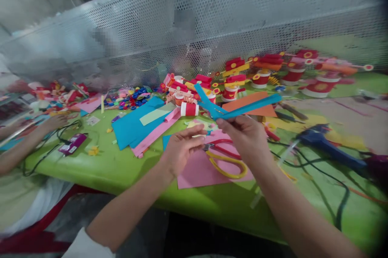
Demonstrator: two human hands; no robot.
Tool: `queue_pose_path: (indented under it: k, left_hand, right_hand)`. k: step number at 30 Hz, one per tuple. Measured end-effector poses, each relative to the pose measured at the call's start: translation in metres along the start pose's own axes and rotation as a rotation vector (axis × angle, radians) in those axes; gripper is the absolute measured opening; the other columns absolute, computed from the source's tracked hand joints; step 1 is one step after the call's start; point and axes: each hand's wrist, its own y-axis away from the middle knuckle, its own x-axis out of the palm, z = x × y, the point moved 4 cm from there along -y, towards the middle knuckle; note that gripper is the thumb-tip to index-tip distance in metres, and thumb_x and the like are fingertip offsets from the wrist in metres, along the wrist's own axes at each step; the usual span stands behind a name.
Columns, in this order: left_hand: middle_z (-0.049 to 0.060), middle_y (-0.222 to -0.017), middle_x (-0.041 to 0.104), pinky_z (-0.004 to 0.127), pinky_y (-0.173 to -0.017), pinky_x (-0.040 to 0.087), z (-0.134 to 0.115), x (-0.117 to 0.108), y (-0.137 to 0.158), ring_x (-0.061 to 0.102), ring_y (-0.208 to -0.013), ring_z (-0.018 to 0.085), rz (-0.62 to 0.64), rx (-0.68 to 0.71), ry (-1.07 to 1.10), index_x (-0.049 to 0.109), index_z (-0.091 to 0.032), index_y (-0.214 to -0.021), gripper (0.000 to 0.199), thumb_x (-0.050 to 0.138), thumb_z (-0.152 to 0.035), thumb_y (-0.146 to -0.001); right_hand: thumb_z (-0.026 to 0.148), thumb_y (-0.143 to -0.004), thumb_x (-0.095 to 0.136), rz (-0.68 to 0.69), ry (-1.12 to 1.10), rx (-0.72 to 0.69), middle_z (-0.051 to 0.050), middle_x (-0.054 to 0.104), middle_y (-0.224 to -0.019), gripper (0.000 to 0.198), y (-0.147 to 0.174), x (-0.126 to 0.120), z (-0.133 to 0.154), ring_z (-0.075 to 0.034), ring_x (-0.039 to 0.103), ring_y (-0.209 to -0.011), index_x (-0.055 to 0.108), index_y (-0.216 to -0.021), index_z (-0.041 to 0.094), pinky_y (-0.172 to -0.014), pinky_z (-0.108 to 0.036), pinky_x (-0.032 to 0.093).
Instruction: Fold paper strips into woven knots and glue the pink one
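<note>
Two long blue strips (pixel 254 106), which look like paper or foam sheet, meet at an angle in my right hand (pixel 247 136). Its thumb and fingers pinch them near where they meet. My left hand (pixel 184 146) is just to the left, fingers loosely curved and apart from the thumb, with nothing visible in it. Below and between both hands lie scissors (pixel 228 165) with yellow and red handles, on a pink sheet (pixel 194 173). A red and white paper cup (pixel 189 109) lies on its side beyond my left hand.
Blue sheets (pixel 124 128) and a pink strip (pixel 156 132) lie left. Finished-looking cup models (pixel 232 88) line the perforated metal screen (pixel 212 19). A blue glue gun (pixel 333 149) and cables lie right. At far left is another person's arm (pixel 33 136), near a purple device (pixel 72 144).
</note>
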Motion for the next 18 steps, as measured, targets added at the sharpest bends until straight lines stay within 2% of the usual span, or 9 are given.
queue_pose_path:
  k: [5,8,10,13,18]
  left_hand:
    - [0.003,-0.088,0.076,0.027,-0.077,0.052,0.000,-0.017,0.031,0.065,-0.076,0.012,-0.165,0.263,-0.129,0.079,-0.020,-0.085,0.023,0.090,-0.028,-0.067]
    - [-0.001,-0.069,0.069,0.025,-0.072,0.050,0.001,-0.021,0.037,0.060,-0.067,0.010,-0.230,0.405,-0.224,0.074,-0.019,-0.074,0.020,0.087,-0.033,-0.072]
    - [-0.001,-0.064,0.065,0.025,-0.070,0.049,0.003,-0.022,0.039,0.059,-0.066,0.011,-0.252,0.470,-0.301,0.072,-0.019,-0.070,0.022,0.082,-0.036,-0.077]
    - [0.001,-0.068,0.069,0.027,-0.071,0.051,0.007,-0.024,0.041,0.062,-0.069,0.013,-0.270,0.511,-0.400,0.074,-0.019,-0.073,0.021,0.078,-0.038,-0.081]
    - [0.004,-0.079,0.074,0.030,-0.082,0.057,0.016,-0.025,0.046,0.070,-0.076,0.015,-0.279,0.423,-0.357,0.077,-0.018,-0.085,0.022,0.075,-0.040,-0.084]
  right_hand:
    - [0.041,-0.079,0.076,-0.010,-0.055,0.055,0.001,0.058,-0.059,0.027,0.003,-0.005,0.005,-0.012,0.043,-0.054,0.069,-0.066,0.019,-0.048,-0.027,0.032]
    - [0.040,-0.079,0.076,0.001,-0.058,0.045,0.001,0.059,-0.060,0.027,0.005,-0.005,0.007,-0.012,0.045,-0.055,0.068,-0.065,0.019,-0.049,-0.027,0.033]
    - [0.040,-0.079,0.077,-0.001,-0.050,0.037,0.001,0.057,-0.058,0.027,0.005,-0.005,0.007,-0.012,0.044,-0.055,0.067,-0.065,0.019,-0.050,-0.027,0.033]
    - [0.041,-0.080,0.077,-0.011,-0.071,0.030,0.002,0.056,-0.057,0.027,0.005,-0.006,0.007,-0.012,0.042,-0.054,0.068,-0.067,0.019,-0.050,-0.027,0.032]
    - [0.040,-0.080,0.077,-0.025,-0.104,-0.018,0.001,0.058,-0.060,0.026,0.007,-0.007,0.013,-0.013,0.045,-0.055,0.068,-0.067,0.019,-0.052,-0.028,0.035]
